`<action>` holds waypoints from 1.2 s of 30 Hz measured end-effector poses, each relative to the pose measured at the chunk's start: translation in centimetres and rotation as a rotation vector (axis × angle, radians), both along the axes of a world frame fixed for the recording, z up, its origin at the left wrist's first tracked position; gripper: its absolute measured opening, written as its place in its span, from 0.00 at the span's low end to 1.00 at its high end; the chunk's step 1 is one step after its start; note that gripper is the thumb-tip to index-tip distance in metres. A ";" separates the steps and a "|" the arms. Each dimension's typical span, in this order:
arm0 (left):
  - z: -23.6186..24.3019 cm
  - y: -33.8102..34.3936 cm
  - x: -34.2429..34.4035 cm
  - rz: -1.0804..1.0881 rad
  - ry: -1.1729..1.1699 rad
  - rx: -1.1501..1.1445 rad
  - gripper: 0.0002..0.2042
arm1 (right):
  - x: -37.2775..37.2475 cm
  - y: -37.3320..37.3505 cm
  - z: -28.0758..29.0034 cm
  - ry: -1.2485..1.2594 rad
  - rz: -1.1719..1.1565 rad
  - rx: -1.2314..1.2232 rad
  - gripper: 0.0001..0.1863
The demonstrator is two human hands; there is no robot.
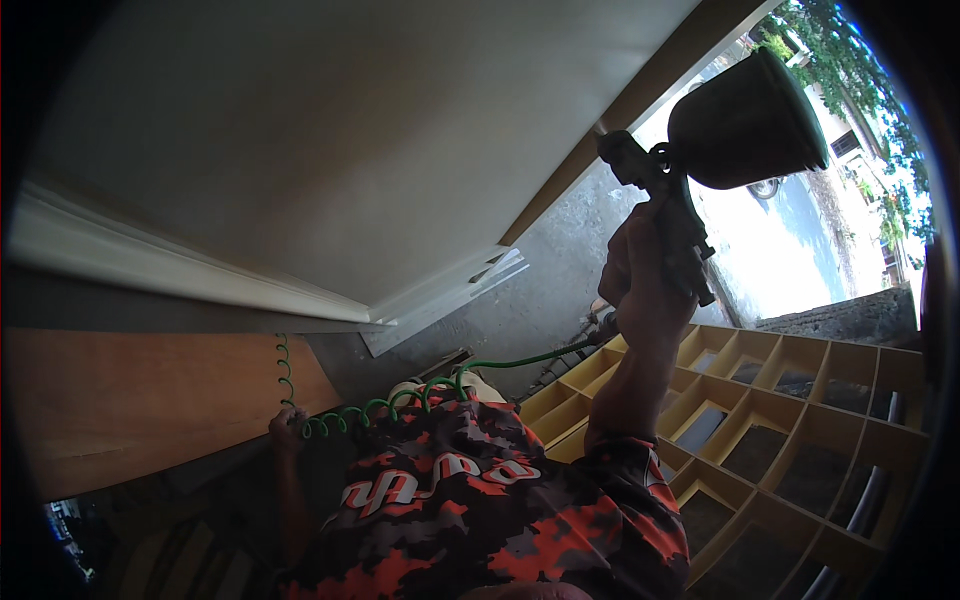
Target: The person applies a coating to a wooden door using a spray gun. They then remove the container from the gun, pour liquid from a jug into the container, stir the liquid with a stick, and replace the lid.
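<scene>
My right hand [645,265] is raised and wrapped round the handle of a dark spray gun [680,195]. A large cup [745,125] sits on the gun, tilted to the right. The gun's nozzle points left toward a big pale panel [330,130], close to its brown edge [570,180]. From the gun side, a green coiled air hose [430,388] runs across in front of my body to the left. Low at the left, my left hand [287,425] is closed on the hose; its fingers are small and dim.
A yellowish wooden grid frame [790,410] with several compartments stands at the right. At the left lies a brown wooden board [150,400], below a white moulded edge [190,265]. Grey concrete floor [570,235] shows between them. Beyond a low wall [850,315] is bright outdoor ground.
</scene>
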State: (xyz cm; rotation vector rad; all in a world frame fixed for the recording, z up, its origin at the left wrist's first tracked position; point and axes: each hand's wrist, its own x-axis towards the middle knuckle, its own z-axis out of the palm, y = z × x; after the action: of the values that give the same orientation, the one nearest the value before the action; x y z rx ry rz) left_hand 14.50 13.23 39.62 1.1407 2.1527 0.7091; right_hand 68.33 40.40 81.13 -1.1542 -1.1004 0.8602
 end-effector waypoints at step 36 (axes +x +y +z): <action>-0.7 -1.3 -1.7 0.096 -0.036 -0.014 0.20 | -11.8 -6.0 -0.5 -0.360 0.595 0.261 0.14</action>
State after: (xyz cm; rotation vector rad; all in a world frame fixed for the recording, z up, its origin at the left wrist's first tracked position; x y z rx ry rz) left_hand 12.78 11.89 38.95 1.0155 2.1904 0.7500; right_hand 56.56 34.35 80.62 -0.7805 -1.8511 0.9372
